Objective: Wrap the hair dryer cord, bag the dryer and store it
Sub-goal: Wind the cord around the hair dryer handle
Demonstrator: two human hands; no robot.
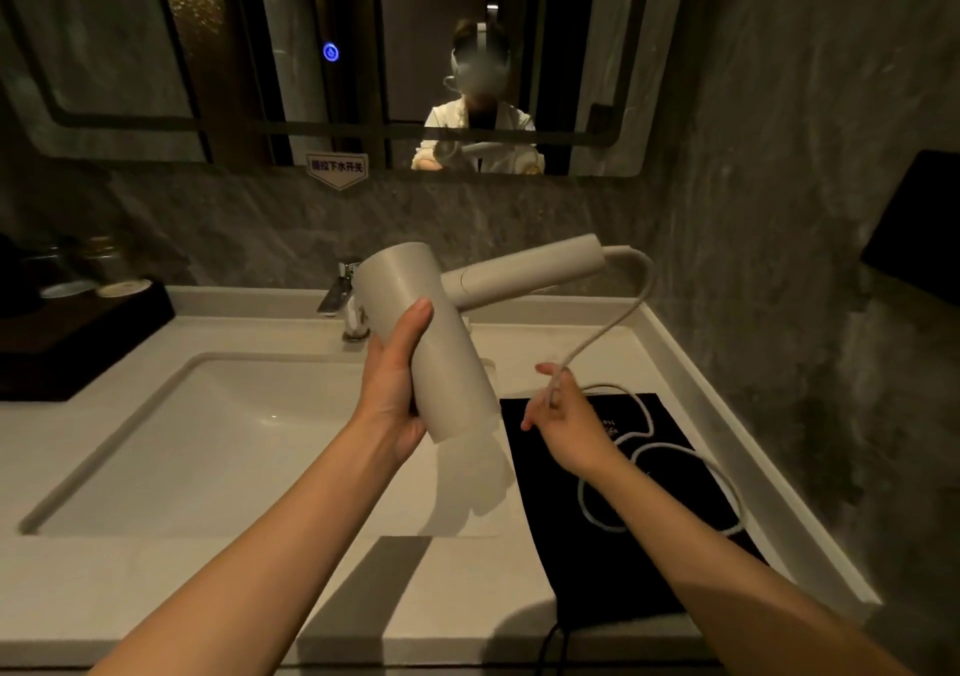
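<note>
The surface (pixel 156 597) is a pale vanity top, and its sink (pixel 208 441), at the left, looks empty and dry as far as you can see. At the right lies the black bag (pixel 649 561), flat, soft and limp; nothing is in it yet, only loops of cord resting on top, so you will likely need one hand to hold its mouth open.

You hold the dryer (pixel 431 343) in the air over the near right corner of the sink. Your left hand (pixel 395 389) is closed round the barrel, thumb up its side. It is rigid, smooth plastic, probably light but slippery, so the barrel or the handle is the sound place to grip.

The cord (pixel 618 322) is thin and springy. Your right hand (pixel 563 415) pinches it loosely, fingers half open; guide it close to the handle end.
</note>
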